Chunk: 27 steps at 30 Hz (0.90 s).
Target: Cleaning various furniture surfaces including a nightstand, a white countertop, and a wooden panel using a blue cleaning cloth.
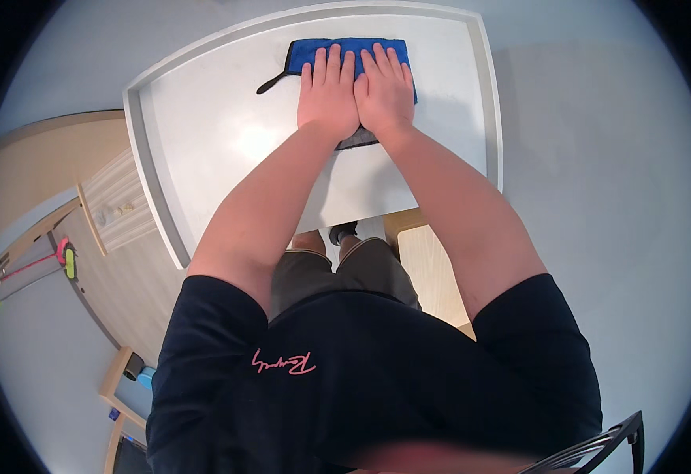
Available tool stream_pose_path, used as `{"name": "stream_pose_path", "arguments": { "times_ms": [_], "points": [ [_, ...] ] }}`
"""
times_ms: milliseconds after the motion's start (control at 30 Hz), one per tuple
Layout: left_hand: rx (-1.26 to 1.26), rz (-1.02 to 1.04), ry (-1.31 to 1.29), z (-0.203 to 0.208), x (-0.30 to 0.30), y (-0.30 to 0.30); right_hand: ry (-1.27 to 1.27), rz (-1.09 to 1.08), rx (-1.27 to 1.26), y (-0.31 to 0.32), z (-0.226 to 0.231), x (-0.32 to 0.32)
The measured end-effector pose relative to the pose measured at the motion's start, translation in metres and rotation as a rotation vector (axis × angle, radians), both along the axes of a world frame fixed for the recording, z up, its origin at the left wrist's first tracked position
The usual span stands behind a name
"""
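A blue cloth point(306, 54) with dark edging lies folded on a white table point(211, 118). From its left side a black hanging loop sticks out, and a grey part of it shows beneath my wrists. My left hand point(329, 99) rests flat on the cloth, its fingers stretched toward the far edge. Beside it, also palm down on the cloth, is my right hand point(389, 93), fingers straight and slightly spread. The two hands touch or nearly touch along their inner sides. Their palms hide the middle of the cloth.
A raised white rim point(489, 103) runs along the table's sides and far edge. Under the near edge, a light wooden piece of furniture point(428, 272) stands beside my legs. At far left are long-handled cleaning tools point(67, 257) and a wooden shelf point(112, 375).
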<state>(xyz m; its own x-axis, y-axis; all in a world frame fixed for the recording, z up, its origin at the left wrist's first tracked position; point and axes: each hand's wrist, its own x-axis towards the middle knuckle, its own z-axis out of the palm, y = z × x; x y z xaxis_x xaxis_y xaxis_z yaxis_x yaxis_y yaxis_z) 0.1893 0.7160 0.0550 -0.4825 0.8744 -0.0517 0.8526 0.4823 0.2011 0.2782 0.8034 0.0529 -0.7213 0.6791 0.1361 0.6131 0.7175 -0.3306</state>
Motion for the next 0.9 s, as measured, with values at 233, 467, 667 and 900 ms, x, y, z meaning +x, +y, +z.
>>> {"name": "stream_pose_path", "arguments": {
  "times_ms": [233,467,667,900],
  "points": [
    [0.060,0.055,-0.057,0.001,0.036,-0.024,-0.006,0.021,-0.002,-0.024,0.005,0.034],
    [-0.048,0.046,-0.094,0.008,0.109,-0.111,-0.083,0.075,-0.111,-0.109,0.013,0.112],
    [-0.054,0.042,-0.127,0.006,0.113,-0.116,-0.135,0.093,-0.131,-0.110,0.012,0.114],
    [0.004,0.156,-0.086,0.007,0.060,-0.058,-0.108,0.157,-0.093,-0.045,0.015,0.046]
  ]
}}
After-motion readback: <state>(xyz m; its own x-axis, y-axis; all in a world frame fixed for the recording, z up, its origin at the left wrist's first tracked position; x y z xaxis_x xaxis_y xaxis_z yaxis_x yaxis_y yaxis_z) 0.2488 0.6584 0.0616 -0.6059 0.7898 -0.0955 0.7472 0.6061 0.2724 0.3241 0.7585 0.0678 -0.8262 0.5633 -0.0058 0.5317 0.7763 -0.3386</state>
